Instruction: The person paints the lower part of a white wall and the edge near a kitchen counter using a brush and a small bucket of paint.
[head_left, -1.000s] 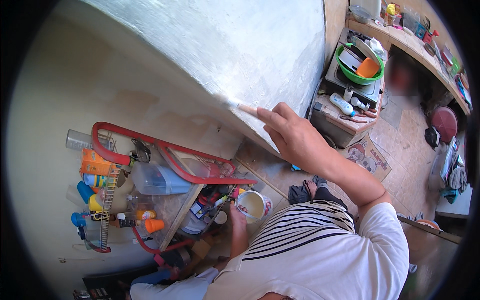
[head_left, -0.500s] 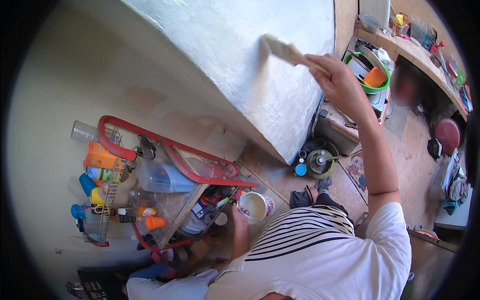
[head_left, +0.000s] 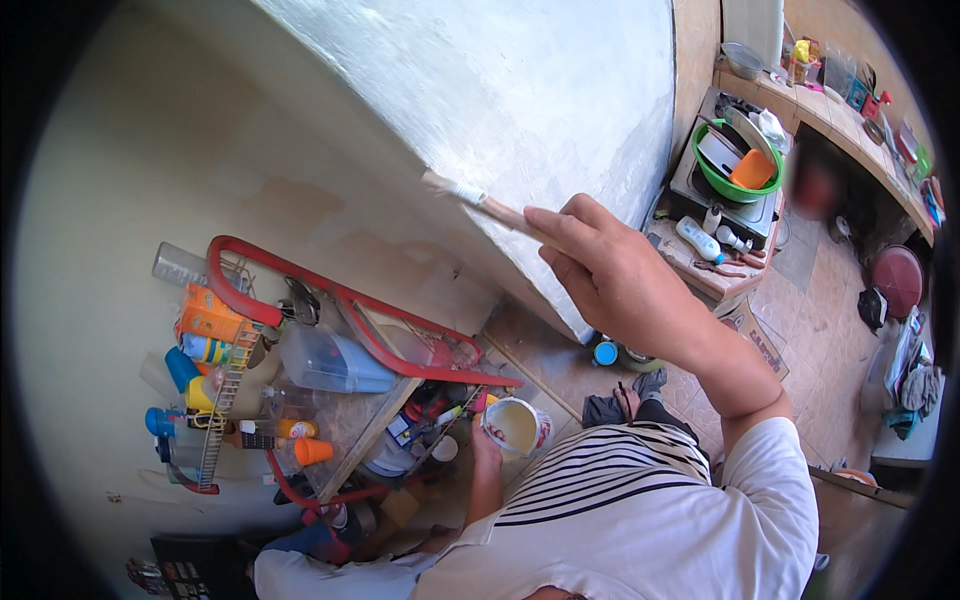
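Note:
My right hand [head_left: 610,270] grips the handle of a paintbrush [head_left: 468,192], fingers closed around it. The bristles point left and meet the corner edge of a white-painted wall section [head_left: 540,100]. Low near my body, my left hand [head_left: 486,450] holds a small white paint bucket [head_left: 544,430] by its side, tilted enough that the cream-coloured paint inside shows. Most of the left fingers are hidden behind the bucket.
Left of the bucket stands a red-framed rack [head_left: 370,340] crowded with cups and containers. A green basin [head_left: 748,195] of dishes sits on a stove at the right. A blue-topped container [head_left: 605,353] is on the floor by the wall's base. Another person [head_left: 340,575] is at the lower left.
My right hand has moved left and down with the brush, from the face of the white wall to its corner edge. The left hand still holds the bucket in nearly the same place.

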